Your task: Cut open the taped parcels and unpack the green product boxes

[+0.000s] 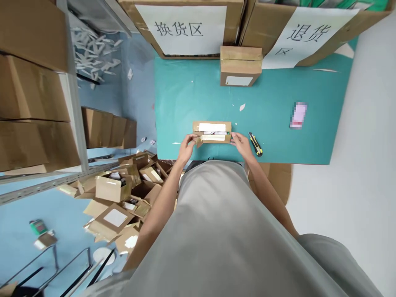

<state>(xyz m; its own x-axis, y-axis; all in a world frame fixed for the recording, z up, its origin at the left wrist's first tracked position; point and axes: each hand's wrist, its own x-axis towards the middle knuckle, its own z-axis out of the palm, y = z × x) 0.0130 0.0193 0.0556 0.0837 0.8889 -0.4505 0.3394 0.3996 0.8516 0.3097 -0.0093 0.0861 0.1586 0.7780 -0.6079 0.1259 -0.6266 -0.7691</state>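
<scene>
A small cardboard box [212,131] with a white label lies on the teal table [272,123] near its front edge, its near flaps lifted. My left hand [187,147] pinches the box's left flap. My right hand [240,143] grips the right end of the box. A yellow and black utility knife [255,144] rests on the table just right of my right hand.
A taped cardboard box [240,66] stands at the table's back. Two big cartons with Chinese paper signs [182,29] [306,33] sit behind it. A pile of opened small boxes [123,194] covers the floor at left. Metal shelving with cartons [34,103] stands far left.
</scene>
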